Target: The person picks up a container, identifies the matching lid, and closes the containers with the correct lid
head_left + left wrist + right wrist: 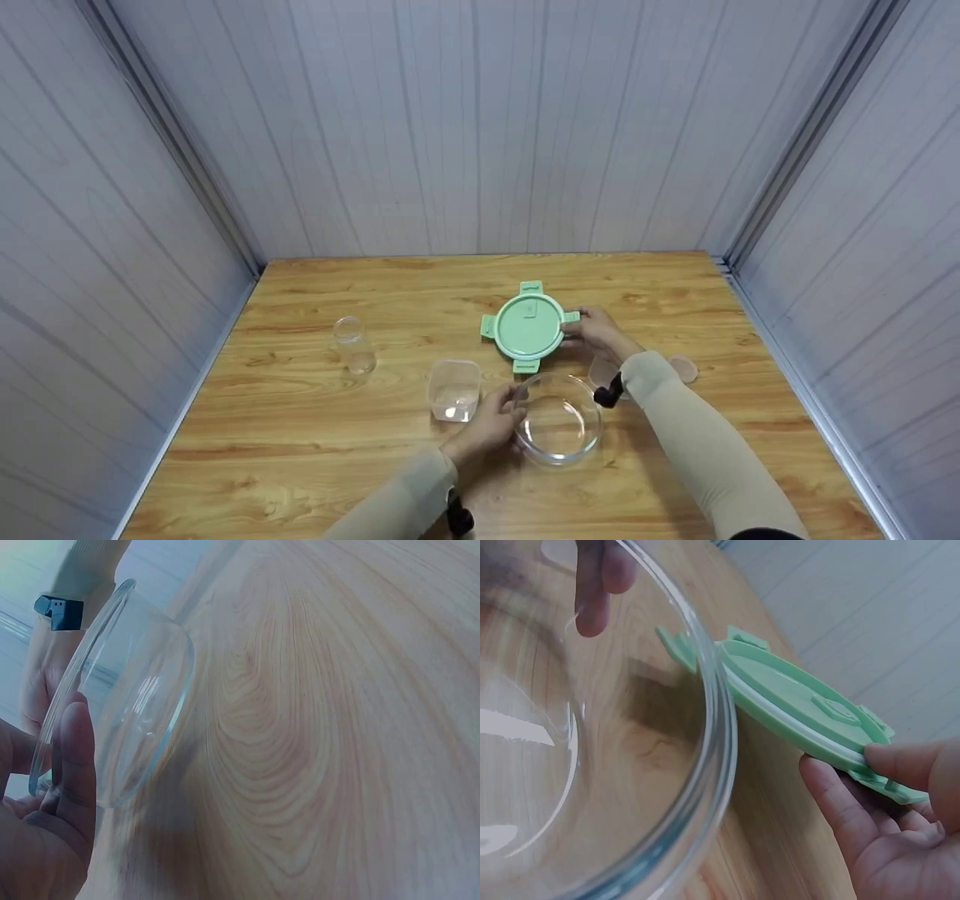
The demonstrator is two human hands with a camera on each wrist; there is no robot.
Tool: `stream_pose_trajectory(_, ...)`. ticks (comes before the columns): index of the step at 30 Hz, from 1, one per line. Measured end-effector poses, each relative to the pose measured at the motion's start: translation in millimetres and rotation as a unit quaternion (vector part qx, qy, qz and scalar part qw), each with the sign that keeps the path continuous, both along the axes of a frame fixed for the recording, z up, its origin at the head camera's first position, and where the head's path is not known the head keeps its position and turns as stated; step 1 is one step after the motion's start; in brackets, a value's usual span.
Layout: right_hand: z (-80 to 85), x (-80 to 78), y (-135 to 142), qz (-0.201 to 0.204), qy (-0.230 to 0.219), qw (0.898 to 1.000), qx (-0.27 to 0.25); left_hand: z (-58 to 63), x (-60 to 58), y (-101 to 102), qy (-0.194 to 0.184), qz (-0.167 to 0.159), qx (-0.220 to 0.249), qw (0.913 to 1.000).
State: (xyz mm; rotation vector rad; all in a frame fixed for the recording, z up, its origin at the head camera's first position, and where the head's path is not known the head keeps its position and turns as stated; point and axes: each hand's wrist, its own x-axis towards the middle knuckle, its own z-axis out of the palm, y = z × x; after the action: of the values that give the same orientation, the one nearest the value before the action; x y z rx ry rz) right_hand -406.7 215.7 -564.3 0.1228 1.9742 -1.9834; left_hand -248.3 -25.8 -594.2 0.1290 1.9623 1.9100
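A round clear glass bowl (pixel 559 450) is held at its left rim by my left hand (pixel 491 424), thumb and fingers on either side of the wall. In the left wrist view the bowl (pixel 150 712) stands tilted above the table. My right hand (pixel 600 334) pinches the edge of a round green lid (pixel 529 328) with clip tabs, just behind the bowl. In the right wrist view the lid (pixel 802 705) is tilted off the table, with the thumb on top and fingers beneath. The bowl and lid are apart.
A square clear plastic container (pixel 454 390) stands left of my left hand. Farther left is a clear jar (pixel 355 346). Clear lids, one of them round (pixel 683 368), lie by my right forearm, partly hidden. Pale panel walls (pixel 480 127) enclose the wooden table (pixel 285 450).
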Motion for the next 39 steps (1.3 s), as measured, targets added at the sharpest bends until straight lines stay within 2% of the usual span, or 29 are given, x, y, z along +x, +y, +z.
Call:
stream_pose_trajectory(8, 11.4, 7.0, 7.1, -0.026, 0.015, 0.999, -0.029, -0.5, 0.6, 0.8, 0.002, 0.003, 0.004, 1.0000)
stream_pose_trajectory(13, 18.8, 11.6, 11.5, -0.032, 0.021, 0.999, -0.029, 0.7, 0.8, 2.0, 0.002, 0.008, 0.005, 1.0000)
stream_pose_trajectory(16, 22.6, 14.9, 14.2, -0.029, 0.021, 0.999, -0.029, 1.1, 0.6, 2.6, 0.019, 0.011, -0.003, 0.9998)
stream_pose_trajectory(22, 26.4, 20.3, 17.3, -0.021, 0.017, 0.998, -0.064, 3.5, -1.5, 2.0, 0.078, 0.004, -0.048, 0.9958)
stream_pose_trajectory(33, 30.6, 33.2, 20.6, -0.024, 0.015, 0.996, -0.089, 11.4, 1.5, 0.0, 0.129, 0.003, -0.128, 0.9834)
stream_pose_trajectory(37, 31.7, 38.0, 25.0, -0.025, 0.019, 0.995, -0.095, 17.9, 4.6, -3.8, 0.125, 0.003, -0.144, 0.9816)
stream_pose_trajectory(39, 32.8, 40.0, 27.5, -0.026, 0.024, 0.995, -0.096, 22.6, 6.6, -6.4, 0.139, 0.003, -0.163, 0.9768)
